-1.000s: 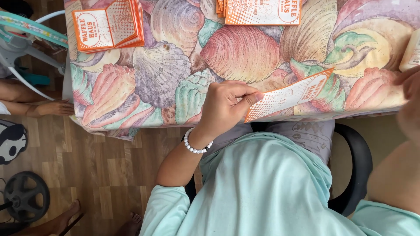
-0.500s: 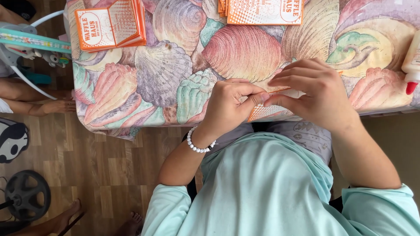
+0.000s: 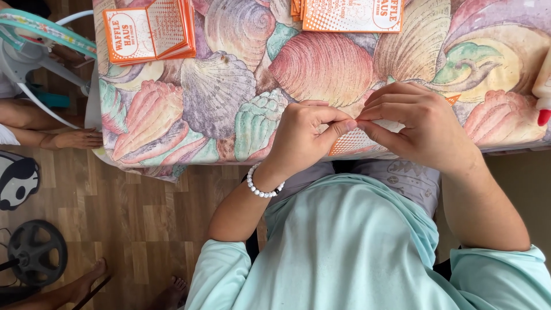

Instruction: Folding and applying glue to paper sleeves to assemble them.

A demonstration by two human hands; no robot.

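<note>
Our left hand (image 3: 301,135) and right hand (image 3: 419,123) meet fingertip to fingertip, together pinching an orange-and-white printed paper sheet (image 3: 351,141) at the near edge of the seashell-patterned tablecloth (image 3: 229,92). Two stacks of folded orange cartons (image 3: 150,31) (image 3: 351,12) lie farther back; a white bead bracelet (image 3: 261,188) circles our left wrist

Left hand (image 3: 301,138) and right hand (image 3: 422,129) meeting fingertip to fingertip, pinched, forearms bent inward
</note>
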